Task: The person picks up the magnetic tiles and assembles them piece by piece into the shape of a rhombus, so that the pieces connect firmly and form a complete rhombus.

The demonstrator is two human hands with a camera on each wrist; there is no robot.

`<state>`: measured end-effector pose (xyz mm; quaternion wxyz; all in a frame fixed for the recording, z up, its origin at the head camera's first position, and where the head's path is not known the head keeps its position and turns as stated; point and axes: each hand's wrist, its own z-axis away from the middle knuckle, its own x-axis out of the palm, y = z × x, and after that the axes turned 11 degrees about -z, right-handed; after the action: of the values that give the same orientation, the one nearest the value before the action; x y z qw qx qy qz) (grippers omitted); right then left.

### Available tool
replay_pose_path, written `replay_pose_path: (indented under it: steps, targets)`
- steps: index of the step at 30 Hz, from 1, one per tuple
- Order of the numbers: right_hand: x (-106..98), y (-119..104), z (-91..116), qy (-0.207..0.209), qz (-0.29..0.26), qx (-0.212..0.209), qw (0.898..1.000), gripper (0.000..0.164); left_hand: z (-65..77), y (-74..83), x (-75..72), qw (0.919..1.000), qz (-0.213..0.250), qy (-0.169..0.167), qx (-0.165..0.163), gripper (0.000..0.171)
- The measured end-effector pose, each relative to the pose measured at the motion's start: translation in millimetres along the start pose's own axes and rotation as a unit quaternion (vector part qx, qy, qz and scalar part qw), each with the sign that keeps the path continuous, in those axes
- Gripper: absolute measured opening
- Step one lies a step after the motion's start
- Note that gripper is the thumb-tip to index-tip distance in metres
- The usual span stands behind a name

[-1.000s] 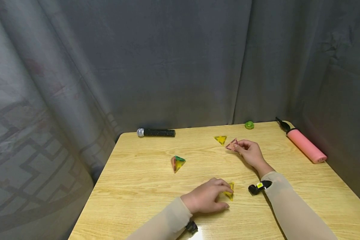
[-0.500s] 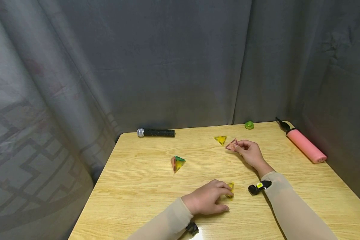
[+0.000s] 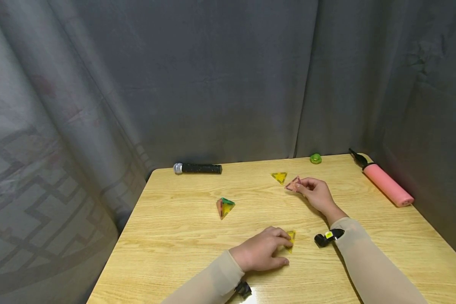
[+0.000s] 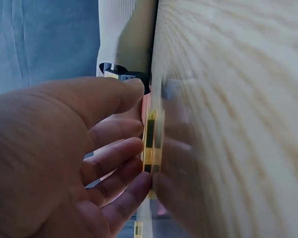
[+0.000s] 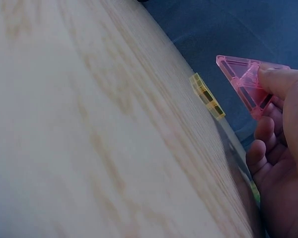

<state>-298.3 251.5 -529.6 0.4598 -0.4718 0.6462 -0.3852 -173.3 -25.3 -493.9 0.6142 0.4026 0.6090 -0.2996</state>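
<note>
In the head view my right hand [image 3: 317,195] pinches a translucent pink triangular magnetic tile [image 3: 293,184] between thumb and fingers, raised above the table. The right wrist view shows the pink tile [image 5: 246,84] under the thumb, tilted up, beyond a yellow triangular tile [image 5: 207,95] on the wood. My left hand [image 3: 262,250] reaches over another yellow triangular tile [image 3: 291,240] lying flat near the front. Its fingers are relaxed, and in the left wrist view the fingertips rest at that yellow tile's edge [image 4: 151,144], thumb apart. The farther yellow tile [image 3: 279,177] lies just left of the pink one.
A small pyramid [image 3: 226,208] of pink, green and yellow tiles stands left of centre on the wooden table [image 3: 167,236]. At the back lie a black microphone [image 3: 201,168] and a small green object [image 3: 316,158]. A pink hand pump [image 3: 387,183] lies along the right edge.
My left hand and the yellow tile under its fingertips have shifted very slightly left. The right hand holds the pink tile in nearly the same place.
</note>
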Motion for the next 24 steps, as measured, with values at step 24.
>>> replay_pose_path:
  steps: [24]
  targets:
    - [-0.6,0.4,0.3,-0.009,-0.009,-0.001,1.000,0.029,6.7,-15.4,-4.9,0.9980,-0.049,0.003,-0.039,0.043]
